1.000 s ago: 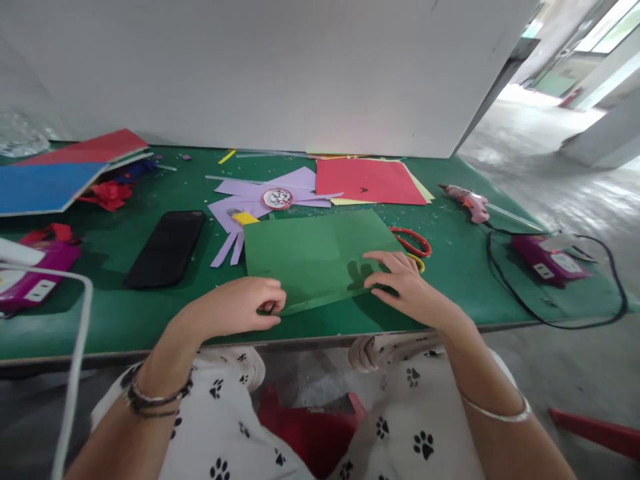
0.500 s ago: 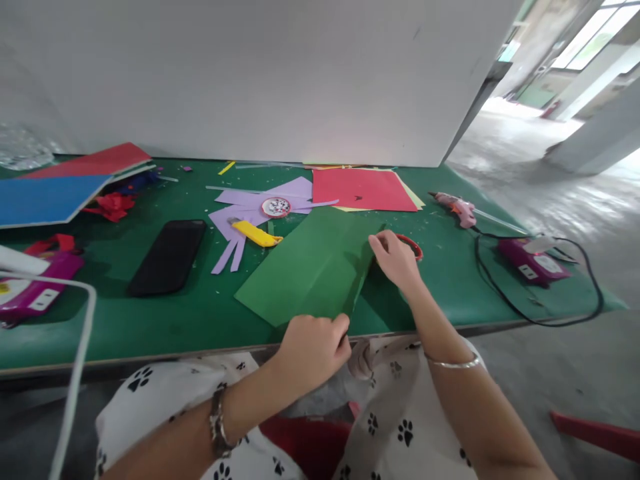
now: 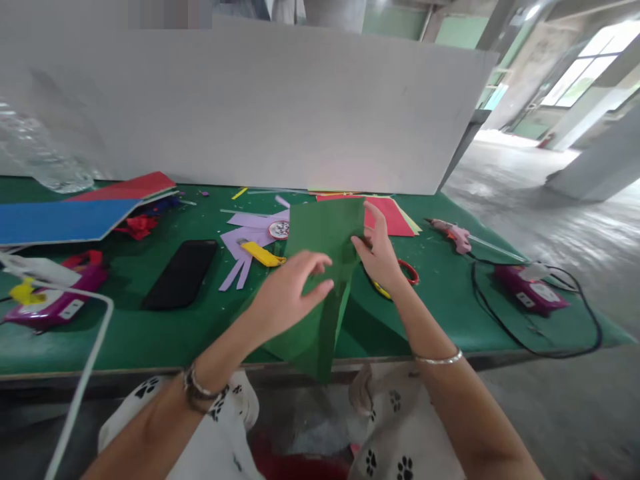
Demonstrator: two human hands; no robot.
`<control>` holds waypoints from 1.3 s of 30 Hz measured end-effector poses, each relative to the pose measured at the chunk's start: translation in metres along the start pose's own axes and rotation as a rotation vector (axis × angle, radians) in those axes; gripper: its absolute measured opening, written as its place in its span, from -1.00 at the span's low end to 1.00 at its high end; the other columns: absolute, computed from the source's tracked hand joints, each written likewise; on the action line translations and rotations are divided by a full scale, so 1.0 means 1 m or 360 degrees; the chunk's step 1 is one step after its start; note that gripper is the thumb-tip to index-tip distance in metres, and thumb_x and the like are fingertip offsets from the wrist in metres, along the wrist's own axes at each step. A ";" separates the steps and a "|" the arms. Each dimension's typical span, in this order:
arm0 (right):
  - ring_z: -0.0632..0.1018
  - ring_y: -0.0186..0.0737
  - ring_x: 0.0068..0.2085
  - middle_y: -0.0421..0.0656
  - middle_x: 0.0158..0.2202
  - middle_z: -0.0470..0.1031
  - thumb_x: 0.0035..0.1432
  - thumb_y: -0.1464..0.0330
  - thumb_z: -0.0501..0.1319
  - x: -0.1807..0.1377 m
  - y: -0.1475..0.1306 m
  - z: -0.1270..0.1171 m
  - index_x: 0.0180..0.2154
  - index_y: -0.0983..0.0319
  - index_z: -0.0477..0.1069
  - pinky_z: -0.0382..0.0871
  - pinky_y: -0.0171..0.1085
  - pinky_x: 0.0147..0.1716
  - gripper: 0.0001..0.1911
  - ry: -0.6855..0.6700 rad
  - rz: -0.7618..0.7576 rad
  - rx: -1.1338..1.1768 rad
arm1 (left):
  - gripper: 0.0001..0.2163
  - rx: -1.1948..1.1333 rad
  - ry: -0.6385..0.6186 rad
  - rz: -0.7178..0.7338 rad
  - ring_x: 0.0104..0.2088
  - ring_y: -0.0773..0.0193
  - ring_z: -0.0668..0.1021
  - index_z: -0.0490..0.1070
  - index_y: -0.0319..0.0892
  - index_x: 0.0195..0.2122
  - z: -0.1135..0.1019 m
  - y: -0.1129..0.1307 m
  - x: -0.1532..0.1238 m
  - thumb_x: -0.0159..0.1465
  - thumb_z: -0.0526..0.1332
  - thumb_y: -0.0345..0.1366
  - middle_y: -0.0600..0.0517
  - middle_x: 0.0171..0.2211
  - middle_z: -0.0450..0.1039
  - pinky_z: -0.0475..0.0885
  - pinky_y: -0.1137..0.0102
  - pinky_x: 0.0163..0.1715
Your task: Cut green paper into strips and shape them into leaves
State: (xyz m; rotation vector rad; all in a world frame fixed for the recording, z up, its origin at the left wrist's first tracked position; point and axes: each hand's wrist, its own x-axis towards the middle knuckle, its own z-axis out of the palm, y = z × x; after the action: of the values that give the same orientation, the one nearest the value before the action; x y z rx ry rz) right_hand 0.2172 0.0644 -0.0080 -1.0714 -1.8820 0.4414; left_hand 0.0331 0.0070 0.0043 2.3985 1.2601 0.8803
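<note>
A green sheet of paper (image 3: 323,227) stands tilted above the table, with a crease running along its right side and its lower corner past the table's front edge. My right hand (image 3: 383,252) holds the sheet's upper right edge between thumb and fingers. My left hand (image 3: 287,293) is in front of the sheet, fingers apart, with nothing in its grasp. Beside my right wrist lie scissors with a red handle (image 3: 411,272), partly covered by the arm. Left of the sheet are a yellow utility knife (image 3: 263,255), purple paper pieces (image 3: 245,235) and a small round patterned disc (image 3: 279,230).
A black phone (image 3: 183,273) lies to the left, near a purple power strip (image 3: 85,293). Red paper (image 3: 400,220) is behind the sheet. A pink glue gun (image 3: 455,235) and another purple power strip (image 3: 530,288) with a black cord are at right. A white board (image 3: 260,113) stands behind.
The green sheet has been raised and turned more upright. My left hand has let go of its lower edge and opened; my right hand still holds its upper edge. The camera view has tilted up.
</note>
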 end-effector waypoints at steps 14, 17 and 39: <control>0.46 -0.23 -0.33 -0.13 -0.31 0.41 0.10 0.41 0.00 0.003 -0.006 -0.018 0.11 0.14 -0.07 0.39 -0.20 -0.35 -0.47 -0.0173 0.0028 0.0346 | -0.79 0.0179 0.0261 0.0137 -0.31 0.28 0.45 0.39 -0.14 -0.33 -0.025 -0.012 0.101 0.15 0.08 -0.15 0.07 -0.35 0.47 0.07 0.15 -0.01; 0.43 -0.26 -0.35 -0.15 -0.34 0.40 0.08 0.37 0.04 0.000 -0.017 -0.025 0.00 0.19 0.09 0.35 -0.24 -0.37 -0.59 -0.0200 0.0015 0.0288 | -0.79 0.0221 0.0272 0.0331 -0.43 0.35 0.43 0.40 -0.18 -0.40 -0.037 -0.003 0.099 0.16 0.07 -0.17 0.07 -0.44 0.45 0.24 0.33 -0.21; 0.35 -0.41 -0.65 -0.29 -0.66 0.29 0.11 0.12 -0.07 -0.017 -0.051 -0.012 -0.52 0.22 0.14 0.24 -0.37 -0.60 -0.67 -0.0538 0.0414 0.0927 | -0.76 0.0196 -0.0201 0.0031 -0.53 0.39 0.32 0.28 -0.21 -0.55 -0.036 0.004 0.052 0.18 -0.05 -0.27 0.11 -0.58 0.30 0.15 0.48 -0.51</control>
State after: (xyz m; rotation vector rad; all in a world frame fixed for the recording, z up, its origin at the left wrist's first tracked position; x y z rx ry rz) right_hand 0.2052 0.0207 0.0236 -0.8739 -1.7244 1.2997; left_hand 0.0347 0.0460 0.0540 2.5209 1.2789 0.6624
